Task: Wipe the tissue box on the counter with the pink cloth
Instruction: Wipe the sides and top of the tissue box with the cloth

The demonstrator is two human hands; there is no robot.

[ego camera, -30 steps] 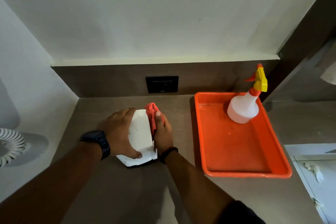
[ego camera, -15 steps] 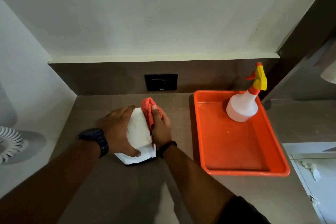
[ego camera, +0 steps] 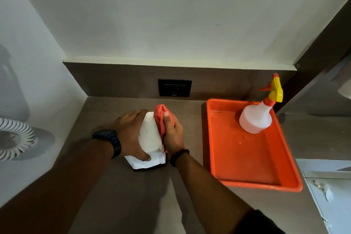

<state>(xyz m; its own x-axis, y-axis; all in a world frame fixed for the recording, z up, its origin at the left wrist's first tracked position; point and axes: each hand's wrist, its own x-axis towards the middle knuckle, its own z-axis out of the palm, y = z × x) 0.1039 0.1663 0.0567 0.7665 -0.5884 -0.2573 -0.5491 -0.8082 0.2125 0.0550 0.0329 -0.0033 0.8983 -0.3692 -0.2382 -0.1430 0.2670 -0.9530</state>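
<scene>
A white tissue box sits on the brown counter, left of centre. My left hand grips its left side, thumb over the near end. My right hand presses the bunched pink cloth against the box's right side. The cloth sticks out beyond my fingers at the far end of the box. The box's right face is hidden behind the cloth and hand.
An orange tray lies to the right, with a white spray bottle with a yellow and orange trigger standing in its far corner. A black wall socket is on the back panel. A white coiled cord hangs at the left wall.
My right hand and the pink cloth have slid a little farther along the box's right side. My left hand keeps the same hold.
</scene>
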